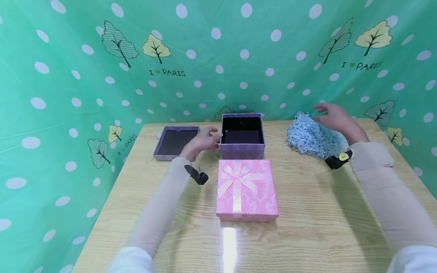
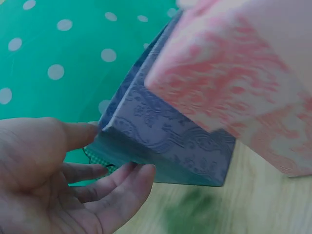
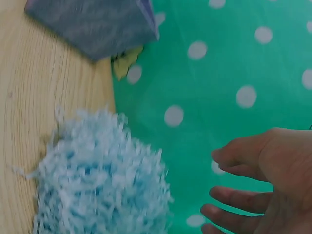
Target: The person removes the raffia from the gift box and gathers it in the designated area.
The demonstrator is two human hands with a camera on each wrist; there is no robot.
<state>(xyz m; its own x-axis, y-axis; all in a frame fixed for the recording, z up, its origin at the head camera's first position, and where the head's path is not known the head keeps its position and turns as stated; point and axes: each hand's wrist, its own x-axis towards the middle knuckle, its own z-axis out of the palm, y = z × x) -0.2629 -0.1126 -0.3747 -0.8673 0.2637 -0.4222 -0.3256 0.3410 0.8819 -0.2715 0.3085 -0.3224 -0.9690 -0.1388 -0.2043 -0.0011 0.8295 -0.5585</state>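
An uncovered purple gift box with a black inside stands at the back middle of the table. My left hand is at its left side, the fingertips right at the wall and rim. In the left wrist view the thumb and loosely bent fingers lie along the box's patterned side, not wrapped round it. My right hand hovers over the back of a heap of light blue shredded paper, fingers spread and holding nothing. In the right wrist view the paper heap lies beside that hand.
A pink gift box with a ribbon bow on its lid stands in front of the purple box. The purple box's lid lies inside-up at the left. A green dotted cloth hangs behind the wooden table.
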